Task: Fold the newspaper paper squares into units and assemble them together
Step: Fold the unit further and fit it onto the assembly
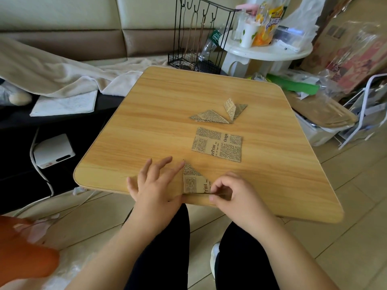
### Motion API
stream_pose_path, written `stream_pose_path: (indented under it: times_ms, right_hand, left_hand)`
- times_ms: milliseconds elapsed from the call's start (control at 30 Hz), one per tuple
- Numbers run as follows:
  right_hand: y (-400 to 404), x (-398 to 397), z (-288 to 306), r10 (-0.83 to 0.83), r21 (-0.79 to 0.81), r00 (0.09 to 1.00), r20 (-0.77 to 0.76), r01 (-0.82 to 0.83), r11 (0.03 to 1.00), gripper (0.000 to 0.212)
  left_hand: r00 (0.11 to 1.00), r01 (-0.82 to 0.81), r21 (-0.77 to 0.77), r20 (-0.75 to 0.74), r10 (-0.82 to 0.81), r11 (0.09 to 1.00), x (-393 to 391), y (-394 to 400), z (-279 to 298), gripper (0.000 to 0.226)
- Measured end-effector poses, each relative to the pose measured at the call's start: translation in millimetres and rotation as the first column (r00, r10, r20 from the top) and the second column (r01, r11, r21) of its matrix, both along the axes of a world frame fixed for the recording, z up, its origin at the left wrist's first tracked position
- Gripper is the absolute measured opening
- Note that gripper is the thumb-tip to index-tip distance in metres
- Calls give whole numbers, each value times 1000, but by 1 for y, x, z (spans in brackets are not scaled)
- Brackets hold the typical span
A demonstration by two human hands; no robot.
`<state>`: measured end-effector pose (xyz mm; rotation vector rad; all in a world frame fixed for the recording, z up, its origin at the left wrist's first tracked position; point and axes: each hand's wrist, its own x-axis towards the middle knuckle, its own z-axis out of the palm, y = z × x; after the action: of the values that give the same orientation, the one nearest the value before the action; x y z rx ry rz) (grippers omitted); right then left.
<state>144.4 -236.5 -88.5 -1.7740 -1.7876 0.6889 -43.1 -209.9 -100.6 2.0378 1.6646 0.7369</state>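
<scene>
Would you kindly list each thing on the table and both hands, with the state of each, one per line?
folded triangle: folded, flat at the table's near edge, held by both hands
flat square: unfolded, lying flat, untouched
finished units: folded, two lying together, untouched
left hand: fingers spread, pressing the triangle's left edge
right hand: fingers curled, pinching the triangle's near edge
table: level, wood-grain top

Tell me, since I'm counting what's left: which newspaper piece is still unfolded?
The flat square mid-table. The two pieces beyond it are folded to points, and both hands are creasing the near one.
</scene>
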Motion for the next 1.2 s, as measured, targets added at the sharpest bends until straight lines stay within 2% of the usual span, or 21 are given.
stream_pose_path:
  times_ms: [33, 100, 167, 233, 367, 400, 467, 533, 633, 767, 833, 867, 933, 1000, 1133, 1200]
  right_hand:
    - [-3, -2, -3, -14, 90, 1000, 9, 13, 996, 28]
    - [-9, -8, -10, -54, 308, 989, 140, 8, 951, 25]
    - [-16, -14, -22, -94, 447, 968, 233, -21, 894, 22]
    - [-25, -17, -28, -105, 473, 985, 137, 28, 881, 25]
    - [-38, -16, -21, -134, 333, 961, -241, 212, 919, 44]
    - [-40, -17, -15, -136, 253, 931, -338, 229, 940, 46]
    - [-43, -19, -2, -131, 88, 814, -565, 218, 972, 47]
    - [-46, -19, 14, -123, 20, 731, -671, 184, 983, 47]
    - [-49, -20, 39, -88, 75, 718, -690, 192, 979, 46]
    - [-52, -17, 54, -105, 141, 728, -678, 268, 953, 44]
    - [-53, -15, 56, -109, 163, 755, -647, 276, 947, 43]
    - [-53, -14, 56, -102, 174, 766, -635, 271, 947, 39]
    - [-53, -13, 57, -89, 182, 780, -619, 253, 950, 32]
    - [-53, -11, 58, -67, 191, 786, -614, 230, 954, 32]
    - [-53, -9, 66, 12, 221, 750, -662, 179, 959, 17]
    - [-53, -9, 69, 24, 228, 711, -703, 194, 954, 14]
  left_hand:
    - [1000, 24, 108, -13, -23, 994, 0, -3, -5, 68]
    - [993, 108, 302, -85, -86, 947, 3, -11, -15, 54]
    - [990, 139, 417, -93, -110, 898, 9, -17, -21, 31]
    - [994, 86, 440, 18, -105, 894, 12, -21, -24, 22]
    - [933, -31, 349, 345, -97, 937, 10, -27, -20, 19]
    - [903, -57, 307, 421, -82, 950, 10, -28, -16, 21]
    - [843, -105, 228, 536, -35, 968, 12, -27, -5, 34]
    - [772, -94, 157, 635, -27, 983, 14, -25, 8, 37]
    - [661, -22, 76, 749, -43, 997, 16, -24, 27, 30]
    - [540, 74, -20, 841, -23, 997, 21, -32, 39, 62]
    - [573, 152, 21, 813, -105, 988, 23, -40, 43, 72]
    - [608, 196, 61, 775, -170, 979, 24, -44, 44, 70]
    - [685, 272, 127, 670, -285, 954, 27, -47, 50, 55]
    - [703, 296, 139, 638, -314, 945, 30, -45, 52, 41]
    - [553, 308, 4, 813, -182, 951, 32, -40, 64, 29]
    - [445, 308, -51, 890, -97, 950, 36, -41, 72, 27]
